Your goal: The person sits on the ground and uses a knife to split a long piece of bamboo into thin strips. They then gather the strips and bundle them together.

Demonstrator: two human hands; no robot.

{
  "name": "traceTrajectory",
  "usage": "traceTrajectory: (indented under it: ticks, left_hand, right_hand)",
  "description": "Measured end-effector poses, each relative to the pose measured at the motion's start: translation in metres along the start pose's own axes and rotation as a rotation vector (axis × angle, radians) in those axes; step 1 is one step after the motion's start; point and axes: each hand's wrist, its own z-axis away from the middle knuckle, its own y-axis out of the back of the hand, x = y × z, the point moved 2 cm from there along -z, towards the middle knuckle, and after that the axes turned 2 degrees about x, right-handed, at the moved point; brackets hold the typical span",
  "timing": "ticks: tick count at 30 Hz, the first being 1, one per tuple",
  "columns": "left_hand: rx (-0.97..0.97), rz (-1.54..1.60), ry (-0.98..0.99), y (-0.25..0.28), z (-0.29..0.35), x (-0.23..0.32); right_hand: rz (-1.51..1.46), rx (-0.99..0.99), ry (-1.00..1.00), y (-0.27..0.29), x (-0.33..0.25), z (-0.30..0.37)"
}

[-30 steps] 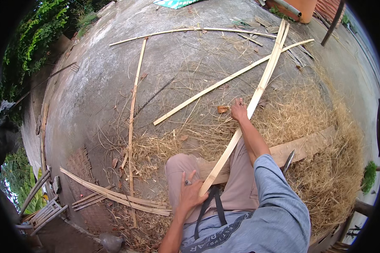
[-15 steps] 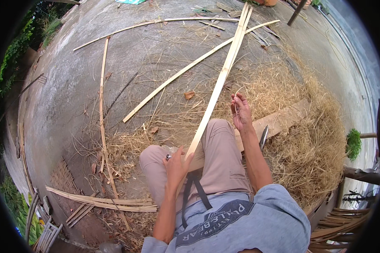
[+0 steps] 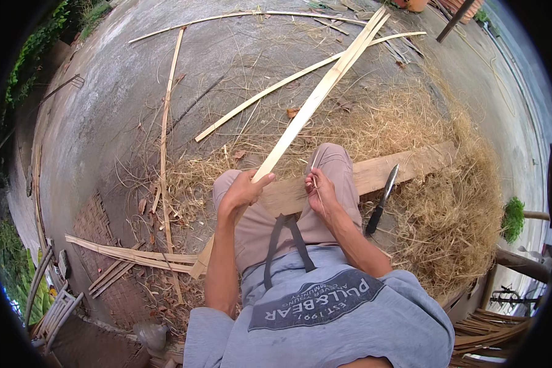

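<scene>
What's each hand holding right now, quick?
Left hand: closed on the long pale strip.
Right hand: closed, apparently pinching a thin strand.

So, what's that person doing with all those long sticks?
A seated person is holding a long pale bamboo strip in the left hand, near the left knee, and the strip reaches away across the ground. The right hand is by the right knee, its fingers pinched, seemingly around a thin strand. A knife with a black handle is beside the right leg, in neither hand. More strips lie around, and curly shavings are heaped on the right.
</scene>
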Motion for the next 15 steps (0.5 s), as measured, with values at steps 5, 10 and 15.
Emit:
traceTrajectory:
  ticks: [5, 10, 15]
  left_hand:
    - [0.026, 0.168, -0.04, 0.015, 0.012, -0.04]
    - [0.033, 0.148, 0.014, 0.016, 0.038, -0.087]
    - [0.045, 0.195, 0.096, -0.001, 0.048, -0.118]
  right_hand:
    - [0.224, -0.163, -0.546, -0.02, 0.088, 0.012]
    - [0.571, -0.39, -0.615, -0.033, 0.084, 0.037]
    - [1.07, -0.455, -0.426, -0.041, 0.053, 0.056]
